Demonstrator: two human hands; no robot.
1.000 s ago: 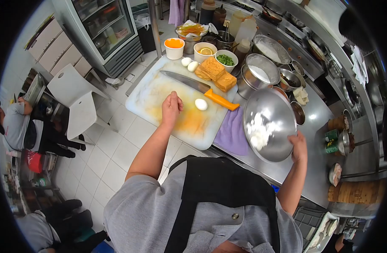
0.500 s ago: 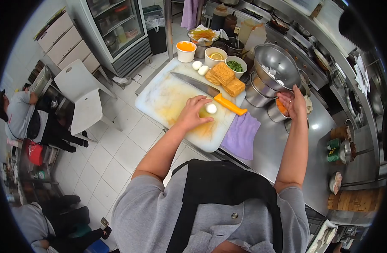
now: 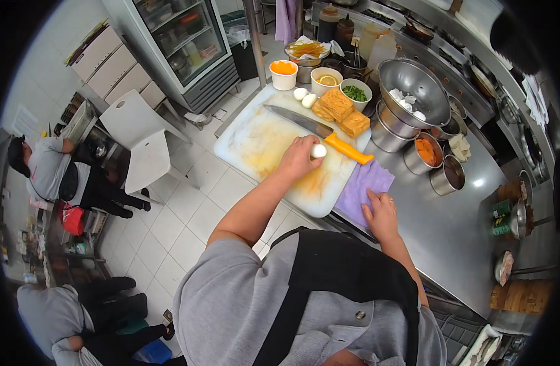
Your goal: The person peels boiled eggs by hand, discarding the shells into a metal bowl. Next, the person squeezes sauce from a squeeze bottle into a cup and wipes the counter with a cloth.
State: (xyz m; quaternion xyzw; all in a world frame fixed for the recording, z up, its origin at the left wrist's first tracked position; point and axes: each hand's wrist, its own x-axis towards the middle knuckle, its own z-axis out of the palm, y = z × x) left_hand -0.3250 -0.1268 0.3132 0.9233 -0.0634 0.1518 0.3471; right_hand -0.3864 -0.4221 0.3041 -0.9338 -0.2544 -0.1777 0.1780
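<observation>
One egg (image 3: 318, 151): between fingers of the left hand (image 3: 299, 158), toward the cutting board's (image 3: 243, 145) right edge
Right hand (image 3: 383, 215): fingers loosely parted, on cloth (image 3: 358, 190) at counter's (image 3: 454, 210) near edge
Board's left corner: open room

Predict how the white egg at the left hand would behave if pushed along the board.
The egg would likely roll, given its rounded shape. Its smooth-looking surface may prove slippery for the left hand, and its small size beside that hand suggests little weight.

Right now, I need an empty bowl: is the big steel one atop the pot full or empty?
Neither: the big steel bowl holds some white pieces to one side, while much of its inside shows bare.
</observation>
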